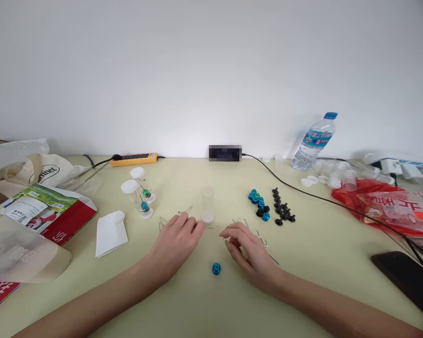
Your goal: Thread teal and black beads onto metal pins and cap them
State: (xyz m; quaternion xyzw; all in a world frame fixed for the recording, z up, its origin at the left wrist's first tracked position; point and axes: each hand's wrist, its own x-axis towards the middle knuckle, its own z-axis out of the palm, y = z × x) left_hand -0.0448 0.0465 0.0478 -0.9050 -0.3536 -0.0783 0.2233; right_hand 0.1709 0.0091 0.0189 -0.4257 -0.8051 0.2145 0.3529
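My left hand [178, 239] is closed, with its fingers curled down beside bent metal wires [162, 221]; whatever it holds, if anything, is hidden. Across from it, my right hand [248, 253] is loosely curved with its fingers apart and nothing visible in them. Several bent metal hooks [261, 237] lie by and partly behind that hand. Between the two hands and farther back stands a clear plastic tube [207, 204] with a whitish base. A short thin metal piece [209, 228] lies just in front of it. Nearer to me sits a single blue wheel-like part [216, 268].
Two capped tubes [129, 187] with wires and coloured parts stand left. Blue parts [256, 198] and black parts [284, 211] lie right. Around them are a tilted water bottle [313, 143], white caps [306, 182], a phone [405, 277], tissue [111, 233] and a power strip [134, 159].
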